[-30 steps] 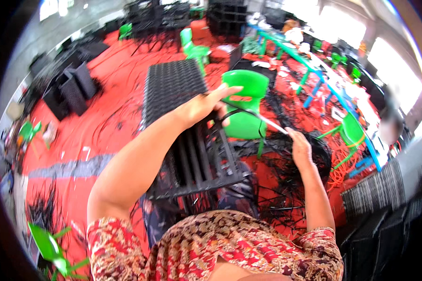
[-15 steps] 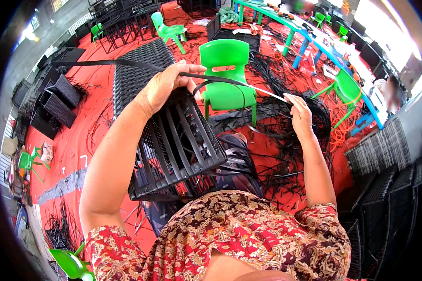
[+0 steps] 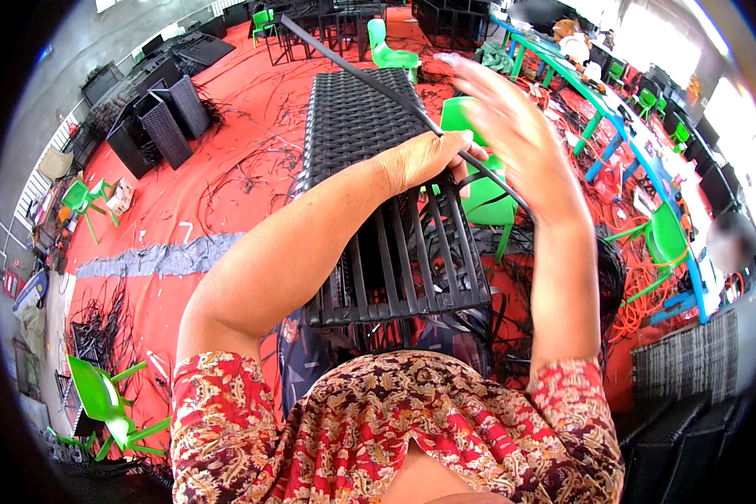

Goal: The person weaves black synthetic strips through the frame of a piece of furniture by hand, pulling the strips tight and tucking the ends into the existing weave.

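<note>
The left hand (image 3: pixel 435 158) pinches a black strip (image 3: pixel 353 69) above the woven frame (image 3: pixel 344 113), seemingly to keep it from slipping. The frame's near end sits over the legs (image 3: pixel 441 340), probably for steadiness. The right hand (image 3: pixel 517 134) is raised, blurred, fingers extended; whether it holds anything, I cannot tell.

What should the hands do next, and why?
Maybe the right hand should grasp the black strip near the left hand. The left hand already holds the strip above the black woven piece, one end sticks out free toward the upper left, and the right hand is raised close by, looking open though blurred.
</note>
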`<state>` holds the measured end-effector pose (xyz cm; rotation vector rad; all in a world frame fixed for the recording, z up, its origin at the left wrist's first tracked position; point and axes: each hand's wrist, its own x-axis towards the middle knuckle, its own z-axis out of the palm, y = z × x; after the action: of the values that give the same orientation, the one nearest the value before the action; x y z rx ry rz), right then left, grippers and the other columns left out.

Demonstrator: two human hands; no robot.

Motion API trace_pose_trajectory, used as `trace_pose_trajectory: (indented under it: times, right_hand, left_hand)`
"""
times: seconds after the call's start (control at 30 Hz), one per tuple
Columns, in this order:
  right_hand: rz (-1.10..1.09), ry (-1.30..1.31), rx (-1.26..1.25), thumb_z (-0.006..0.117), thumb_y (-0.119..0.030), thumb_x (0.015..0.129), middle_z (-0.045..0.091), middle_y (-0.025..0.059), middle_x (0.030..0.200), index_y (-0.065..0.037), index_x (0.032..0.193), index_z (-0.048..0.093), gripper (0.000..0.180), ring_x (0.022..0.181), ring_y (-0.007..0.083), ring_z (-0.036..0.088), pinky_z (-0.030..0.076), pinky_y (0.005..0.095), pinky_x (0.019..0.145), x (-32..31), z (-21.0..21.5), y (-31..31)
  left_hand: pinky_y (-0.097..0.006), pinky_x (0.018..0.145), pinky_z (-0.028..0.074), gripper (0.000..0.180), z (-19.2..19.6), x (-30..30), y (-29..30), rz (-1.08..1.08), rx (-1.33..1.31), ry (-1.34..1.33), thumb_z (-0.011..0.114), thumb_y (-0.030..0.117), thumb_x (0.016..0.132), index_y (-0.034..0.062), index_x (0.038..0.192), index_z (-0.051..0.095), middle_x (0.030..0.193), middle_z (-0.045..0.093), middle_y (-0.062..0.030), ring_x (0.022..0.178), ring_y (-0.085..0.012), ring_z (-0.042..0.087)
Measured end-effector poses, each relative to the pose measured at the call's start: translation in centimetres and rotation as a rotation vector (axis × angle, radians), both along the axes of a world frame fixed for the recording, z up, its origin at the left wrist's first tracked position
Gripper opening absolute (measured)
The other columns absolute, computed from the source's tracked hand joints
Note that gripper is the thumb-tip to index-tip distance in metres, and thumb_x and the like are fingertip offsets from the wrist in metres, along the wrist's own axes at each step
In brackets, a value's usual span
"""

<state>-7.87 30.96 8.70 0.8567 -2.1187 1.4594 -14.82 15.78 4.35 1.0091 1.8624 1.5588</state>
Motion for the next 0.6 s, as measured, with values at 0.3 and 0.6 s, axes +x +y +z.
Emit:
trace_pose_trajectory:
  times: [0.3,0.6]
  right_hand:
    - [0.159,-0.143,-0.267,0.055,-0.027,0.093,0.044,-0.0069,0.064,-0.002,0.101,0.064,0.028,0.055,0.0005,0.035,0.027,0.0171,0.048,-1.5,0.7,-4.0]
    - [-0.186,-0.311,-0.333,0.065,-0.022,0.086,0.039,-0.009,0.06,-0.012,0.06,0.048,0.032,0.055,0.0009,0.032,0.024,0.0205,0.05,1.9,-5.5,5.5]
  left_hand:
    - [-0.031,0.095,0.041,0.046,0.1,-2.6,-0.2,-0.269,-0.29,0.506,0.047,0.033,0.095,0.0052,0.132,0.045,0.118,0.055,-0.0091,0.101,-0.0156,0.054]
    - [-0.03,0.094,0.04,0.018,2.3,0.3,-5.1,0.247,0.015,0.677,0.065,0.021,0.084,0.0031,0.079,0.066,0.117,0.057,-0.0101,0.109,-0.0165,0.053]
